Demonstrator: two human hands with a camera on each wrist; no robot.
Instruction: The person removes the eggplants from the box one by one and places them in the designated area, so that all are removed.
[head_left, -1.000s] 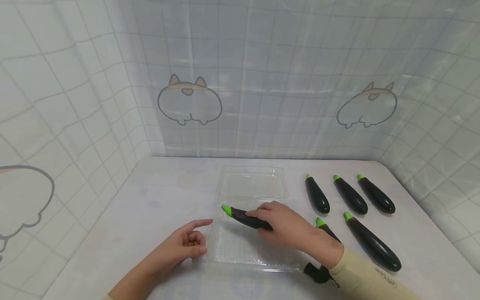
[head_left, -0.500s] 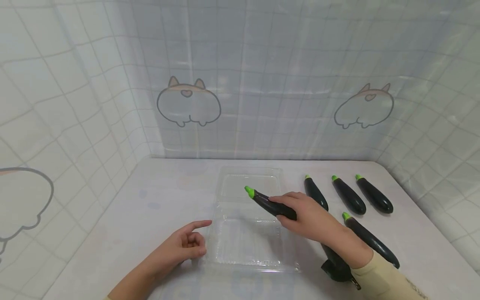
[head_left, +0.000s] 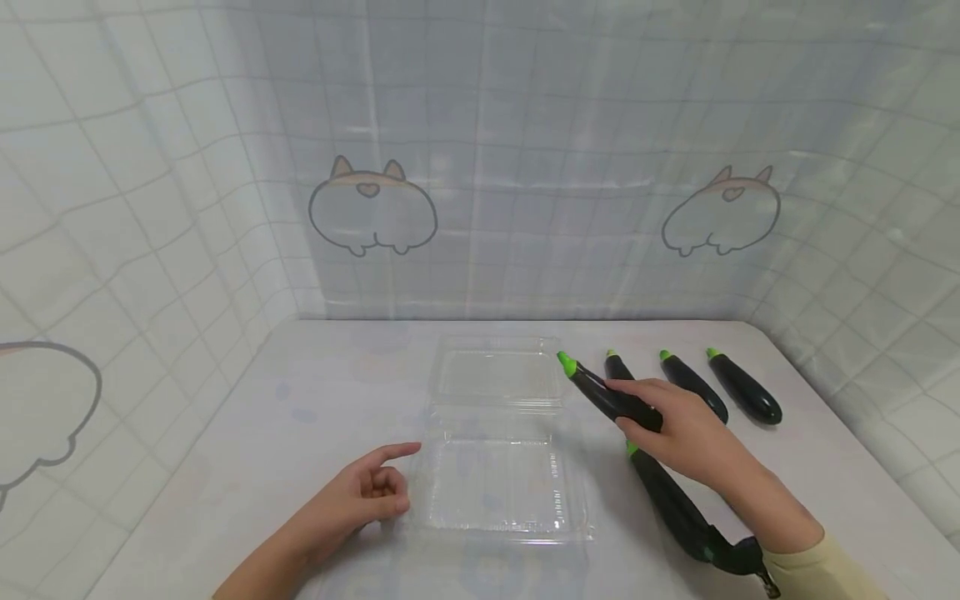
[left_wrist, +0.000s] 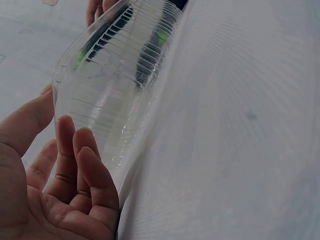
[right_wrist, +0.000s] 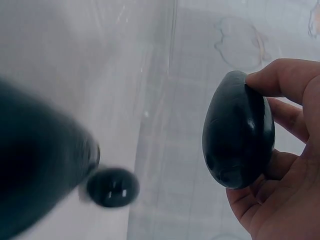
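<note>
My right hand [head_left: 678, 425] grips a glossy dark eggplant [head_left: 609, 400] by its thick end, the bright green stem pointing away to the left. It hangs over the table just right of the clear plastic clamshell box [head_left: 491, 487], which lies unfolded with its lid [head_left: 498, 375] at the back. In the right wrist view thumb and fingers surround the eggplant [right_wrist: 237, 137]. My left hand [head_left: 360, 492] lies at the box's left edge, index finger extended towards the rim, other fingers loosely bent. The left wrist view shows its fingers [left_wrist: 90, 170] beside the clear wall, holding nothing.
Another eggplant [head_left: 667, 492] lies right of the box, below the right hand. Three more stand in a back row: a left one [head_left: 619, 368], a middle one [head_left: 690, 383] and a right one [head_left: 744, 387]. A black device [head_left: 738, 554] sits at my right wrist.
My right hand has carried the eggplant from over the box's base up and to the right, beyond the box. The forearm now covers the front right eggplant. The left hand has stayed put.
</note>
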